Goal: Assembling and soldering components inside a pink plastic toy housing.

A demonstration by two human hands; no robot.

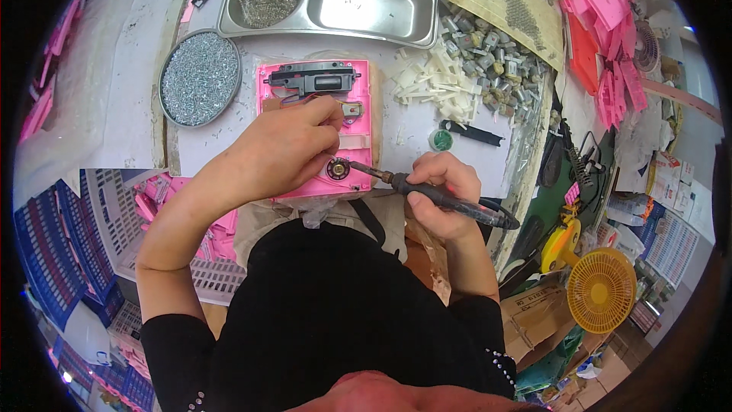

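A pink plastic housing (pixel 364 90) lies in front of me. A black module (pixel 313 76) sits at its far end, with thin wires beside it. Over the housing's left side, my left hand (pixel 293 145) has its fingers pinched together; what they hold, if anything, is hidden. A soldering iron (pixel 446 197) with a dark handle is gripped in my right hand (pixel 448 187). Its tip points left, at a small round black speaker (pixel 338 169) near the housing's close edge. Next to my left fingers is a small silvery part (pixel 352 111).
A round dish of screws (pixel 200 78) stands left. Behind lies a steel compartment tray (pixel 320 29) with small metal parts. White plastic pieces (pixel 438 84), small motors (pixel 503 65) and a green-filled little pot (pixel 441 140) are right. A yellow fan (pixel 601 290) stands farther right.
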